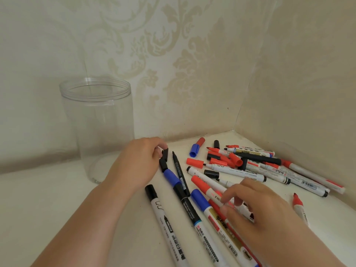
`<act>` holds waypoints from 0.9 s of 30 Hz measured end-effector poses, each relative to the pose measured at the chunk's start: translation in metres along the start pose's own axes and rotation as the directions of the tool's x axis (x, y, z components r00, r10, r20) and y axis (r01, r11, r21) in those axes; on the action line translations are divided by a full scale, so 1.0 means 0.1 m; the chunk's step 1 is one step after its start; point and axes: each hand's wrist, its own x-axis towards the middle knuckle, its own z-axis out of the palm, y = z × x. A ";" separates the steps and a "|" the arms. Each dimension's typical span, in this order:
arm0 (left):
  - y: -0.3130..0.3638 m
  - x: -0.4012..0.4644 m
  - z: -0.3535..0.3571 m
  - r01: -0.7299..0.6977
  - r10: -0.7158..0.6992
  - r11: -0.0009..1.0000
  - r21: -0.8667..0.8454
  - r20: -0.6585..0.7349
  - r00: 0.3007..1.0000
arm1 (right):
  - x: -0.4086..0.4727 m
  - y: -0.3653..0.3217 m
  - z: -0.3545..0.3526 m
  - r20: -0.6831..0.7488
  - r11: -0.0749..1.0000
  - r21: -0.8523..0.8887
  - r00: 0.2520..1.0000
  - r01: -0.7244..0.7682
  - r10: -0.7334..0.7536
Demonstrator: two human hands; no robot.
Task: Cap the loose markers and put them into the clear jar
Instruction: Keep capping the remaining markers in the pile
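right hand [256, 207] pinching red-capped marker [209, 190], cap pointing up-left

White tabletop [57, 199] set in a wallpapered corner. Clear jar [97, 128] upright at far left. Markers [240, 171] and loose caps [195, 150] piled at far right; more markers [165, 226] lie near centre, side by side.
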 end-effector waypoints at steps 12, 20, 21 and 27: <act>-0.03 -0.05 0.09 0.143 -0.167 0.984 0.110 0.253 0.953 | 0.30 -0.17 -0.06 0.039 1.000 0.004 0.999 -0.011 0.011; -0.03 -0.05 0.13 0.175 -0.179 0.984 0.036 0.168 0.969 | 1.00 -0.39 0.31 0.032 0.934 -0.358 0.999 -0.018 0.032; -0.04 -0.05 0.14 0.174 -0.176 0.984 0.026 0.161 0.971 | 1.06 -0.41 0.36 0.033 0.907 -0.420 0.998 -0.027 0.045; -0.08 -0.04 0.20 0.145 -0.140 0.989 -0.038 0.111 0.984 | 1.21 -0.45 0.52 0.076 0.889 -0.454 0.992 -0.053 0.098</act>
